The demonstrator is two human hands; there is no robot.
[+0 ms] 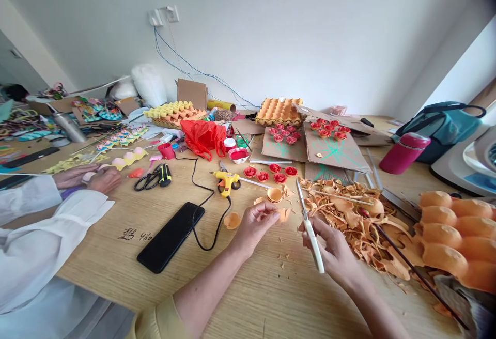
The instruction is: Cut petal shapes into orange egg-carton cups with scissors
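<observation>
My right hand grips white-handled scissors, their blades pointing up and away from me. My left hand pinches a small orange piece of egg-carton at its fingertips, just left of the scissors. An orange carton cup and a flat orange cut-out lie on the wooden table near that hand. A heap of orange carton scraps lies to the right of my hands.
A black phone, yellow glue gun with black cord, red paper roses, cardboard sheets with roses, egg trays, an orange tray, a pink bottle. Another person in white sleeves works at left.
</observation>
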